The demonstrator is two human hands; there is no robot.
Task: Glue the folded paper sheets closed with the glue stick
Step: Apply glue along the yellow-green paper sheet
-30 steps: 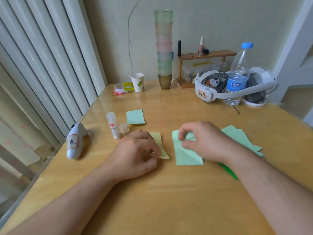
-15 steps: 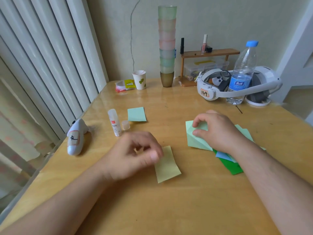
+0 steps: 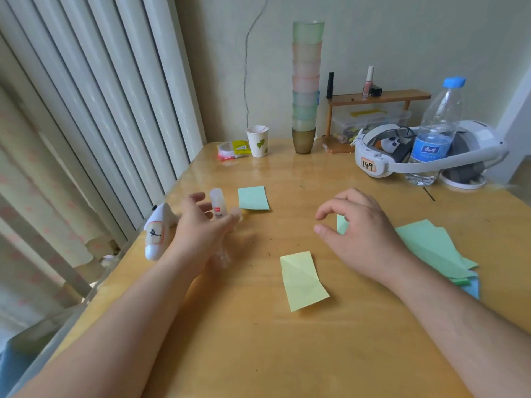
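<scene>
A yellow folded sheet (image 3: 303,280) lies loose on the wooden table (image 3: 258,340), between my two hands. My left hand (image 3: 201,228) is blurred, with fingers spread around the upright white glue stick (image 3: 217,203); I cannot see a firm grip. A green folded sheet (image 3: 253,198) lies just right of the stick. My right hand (image 3: 362,234) hovers with loosely curled fingers and holds nothing. It is over the left corner of a stack of green sheets (image 3: 431,248), which it partly hides.
A white controller (image 3: 156,234) lies at the table's left edge by the blinds. At the back stand a paper cup (image 3: 257,140), a snack packet (image 3: 232,149), a tall cup stack (image 3: 306,87), a wooden shelf (image 3: 376,96), a headset (image 3: 402,162) and a water bottle (image 3: 434,133).
My left hand let go of the yellow sheet and moved left and away to the glue stick. My right hand lifted its fingers off the green sheet.
</scene>
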